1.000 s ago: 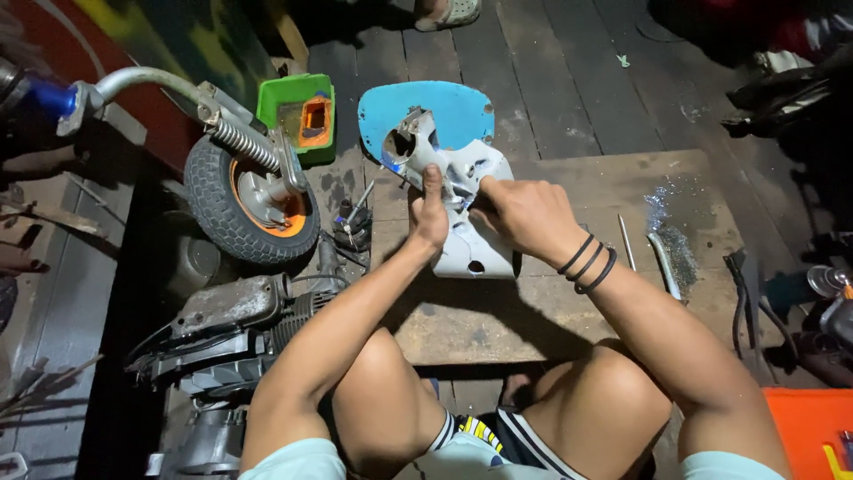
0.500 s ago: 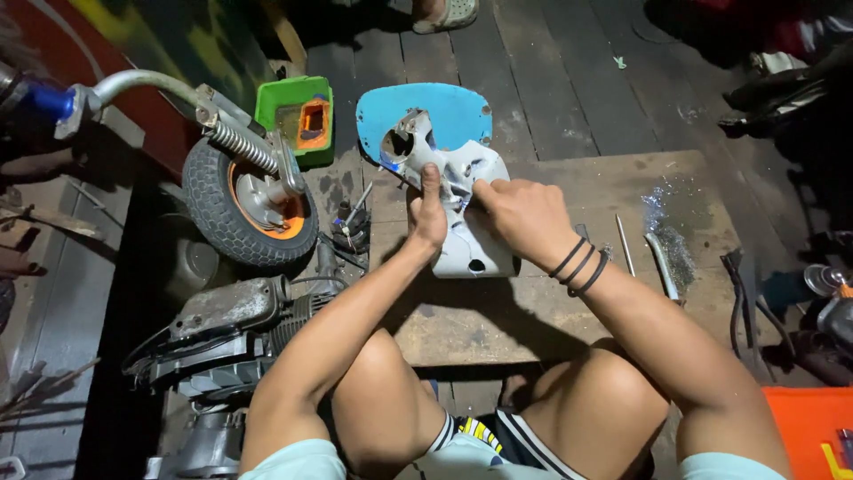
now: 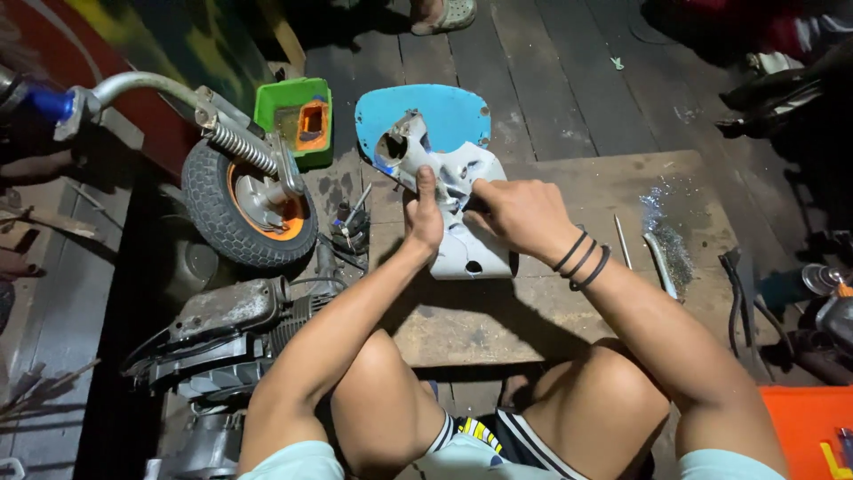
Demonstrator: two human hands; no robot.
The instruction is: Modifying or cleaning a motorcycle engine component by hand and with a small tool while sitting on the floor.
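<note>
Hands meet over a pale, scuffed scooter body panel (image 3: 462, 253) that stands tilted on a worn wooden board (image 3: 569, 302), directly ahead of the seated person at twelve o'clock. The left hand (image 3: 425, 218) is wrapped round the panel's left edge, thumb extended upward and pressed flat on its face. The right hand (image 3: 520, 213) is curled closed against the panel's upper right; whether its fingers pinch a small tool or fastener there cannot be told, as the knuckles cover the spot. Three black bands (image 3: 582, 260) sit on that wrist.

Behind the panel, at its twelve o'clock and touching it, lies a blue rounded cover (image 3: 444, 111). At ten o'clock, well apart, stands a small wheel with an orange rim (image 3: 249, 209) on a sprung fork, and a green tray (image 3: 298, 116) lies just beyond it. An engine block (image 3: 231, 324) sits at eight o'clock beside the left knee. A thin metal rod (image 3: 624, 242) and a curved metal piece (image 3: 659, 262) lie on the board at three o'clock, near a glittering scatter of filings (image 3: 666, 209).

Judgement: the work appears to be on a fitting at the panel's upper part. Good practice is to keep the left thumb bracing the face so the panel cannot rock, bear its lower edge firmly on the board, and apply force from the right hand squarely, not sideways, since thin painted sheet may flex or crack. Filings nearby could scratch the finish.
</note>
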